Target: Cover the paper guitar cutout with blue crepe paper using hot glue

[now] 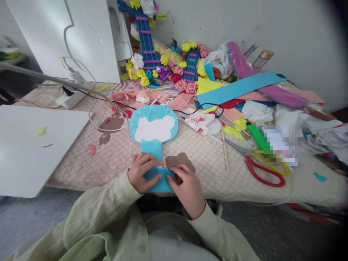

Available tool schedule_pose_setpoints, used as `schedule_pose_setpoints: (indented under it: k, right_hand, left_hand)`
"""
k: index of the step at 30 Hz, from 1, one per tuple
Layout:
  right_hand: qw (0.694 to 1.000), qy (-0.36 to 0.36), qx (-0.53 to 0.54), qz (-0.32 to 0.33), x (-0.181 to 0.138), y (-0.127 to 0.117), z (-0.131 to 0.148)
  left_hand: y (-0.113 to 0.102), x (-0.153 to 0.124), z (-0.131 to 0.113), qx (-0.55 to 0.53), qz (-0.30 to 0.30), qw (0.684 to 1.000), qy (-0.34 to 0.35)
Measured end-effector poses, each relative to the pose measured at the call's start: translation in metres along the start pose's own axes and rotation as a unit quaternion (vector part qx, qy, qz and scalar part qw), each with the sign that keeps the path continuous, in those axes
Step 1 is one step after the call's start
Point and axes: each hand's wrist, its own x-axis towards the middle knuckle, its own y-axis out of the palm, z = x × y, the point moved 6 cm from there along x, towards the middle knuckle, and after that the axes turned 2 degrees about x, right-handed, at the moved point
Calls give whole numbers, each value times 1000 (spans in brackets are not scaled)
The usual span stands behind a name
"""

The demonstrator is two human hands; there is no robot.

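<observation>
Left hand (144, 173) laid over turquoise paper with thumb and fingers parted; right hand (189, 188) curled at its right edge, its pinch too hidden to tell.

Beneath both sits a turquoise paper flap (161, 185) by the front edge of the worktop (81, 163), covered in beige diamond-patterned cloth. Straight beyond the fingers, a narrow turquoise paper neck (151, 148) leads to a rounded white board with a gathered turquoise border (154, 128); its long axis runs from front edge toward back edge. Left hand is nearer the neck, hiding whether flap and neck join.
</observation>
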Motion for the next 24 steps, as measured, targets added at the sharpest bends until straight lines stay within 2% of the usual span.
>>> schedule_pose_setpoints:
  k: [4, 7, 11, 14, 17, 19, 24]
  right_hand:
    - [1000, -1, 28, -6, 0, -1, 0]
    - [998, 0, 58, -11, 2, -3, -1]
    - [990, 0, 139, 25, 8, -9, 3]
    - [973, -6, 211, 96, 13, -14, 12]
    - [962, -10, 246, 117, 15, -25, 22]
    - [961, -6, 257, 99, 15, -33, 25]
    - [952, 9, 294, 84, 11, -40, 23]
  left_hand:
    - [-14, -3, 1, 13, -37, 999, -19]
    - [-21, -8, -3, 31, -41, 998, -22]
    - [-24, -10, -11, -28, 3, 999, -34]
    - [-20, -4, -19, -98, 73, 992, -28]
    - [-15, 4, -27, -130, 134, 982, -15]
    - [-14, 10, -31, -128, 142, 982, -5]
    - [-14, 23, -46, -98, 112, 988, 45]
